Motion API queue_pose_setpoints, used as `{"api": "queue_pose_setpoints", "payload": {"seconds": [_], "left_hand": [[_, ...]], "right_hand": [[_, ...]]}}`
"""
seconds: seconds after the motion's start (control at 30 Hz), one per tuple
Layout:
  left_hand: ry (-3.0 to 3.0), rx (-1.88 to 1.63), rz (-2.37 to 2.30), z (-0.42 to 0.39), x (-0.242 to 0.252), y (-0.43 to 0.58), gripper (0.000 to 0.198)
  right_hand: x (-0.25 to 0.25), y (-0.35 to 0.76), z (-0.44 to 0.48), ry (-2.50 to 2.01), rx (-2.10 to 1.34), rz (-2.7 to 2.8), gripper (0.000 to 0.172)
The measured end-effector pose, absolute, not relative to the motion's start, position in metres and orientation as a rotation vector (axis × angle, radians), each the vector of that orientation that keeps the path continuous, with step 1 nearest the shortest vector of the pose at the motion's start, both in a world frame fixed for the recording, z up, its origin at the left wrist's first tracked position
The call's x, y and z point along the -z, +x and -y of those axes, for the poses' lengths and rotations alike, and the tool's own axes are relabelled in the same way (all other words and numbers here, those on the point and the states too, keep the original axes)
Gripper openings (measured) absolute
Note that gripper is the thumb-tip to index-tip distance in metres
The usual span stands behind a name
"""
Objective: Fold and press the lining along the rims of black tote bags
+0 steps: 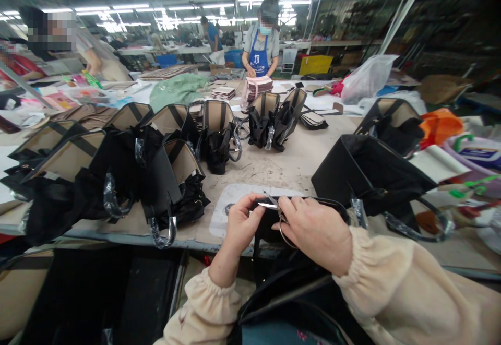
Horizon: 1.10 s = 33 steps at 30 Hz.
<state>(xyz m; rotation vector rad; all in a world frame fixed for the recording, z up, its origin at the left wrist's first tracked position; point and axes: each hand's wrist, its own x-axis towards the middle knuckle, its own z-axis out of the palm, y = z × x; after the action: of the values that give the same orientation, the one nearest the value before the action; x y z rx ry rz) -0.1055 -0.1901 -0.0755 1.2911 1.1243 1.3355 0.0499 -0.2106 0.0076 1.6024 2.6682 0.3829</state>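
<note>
In the head view, my right hand [313, 227] is closed around a pair of scissors [269, 206], whose metal blades point left toward my other hand. My left hand [243, 224] pinches the upper edge of a black handbag [270, 233] at the table's front edge. The blades lie along that edge, close to my left fingertips. Most of the bag's opening is hidden behind my hands. A white sheet [227, 201] lies on the table just beyond them.
Several black bags [162, 173] with beige linings stand on the left and middle of the table [274, 173]. Another black bag [340, 173] stands at right, near a purple basin [481, 159]. A co-worker in a blue apron [259, 52] stands across the table behind stacked pieces [258, 88].
</note>
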Motion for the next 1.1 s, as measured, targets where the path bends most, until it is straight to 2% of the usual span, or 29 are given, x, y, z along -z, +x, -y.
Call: {"api": "queue_pose_setpoints", "payload": {"seconds": [1.1], "left_hand": [[1.268,-1.309,-1.184,0.1906,0.0682,-0.1036,0.008]], "right_hand": [[-0.0019,0.0501,0.2036,1.449,-0.449,-2.721,0.030]]}}
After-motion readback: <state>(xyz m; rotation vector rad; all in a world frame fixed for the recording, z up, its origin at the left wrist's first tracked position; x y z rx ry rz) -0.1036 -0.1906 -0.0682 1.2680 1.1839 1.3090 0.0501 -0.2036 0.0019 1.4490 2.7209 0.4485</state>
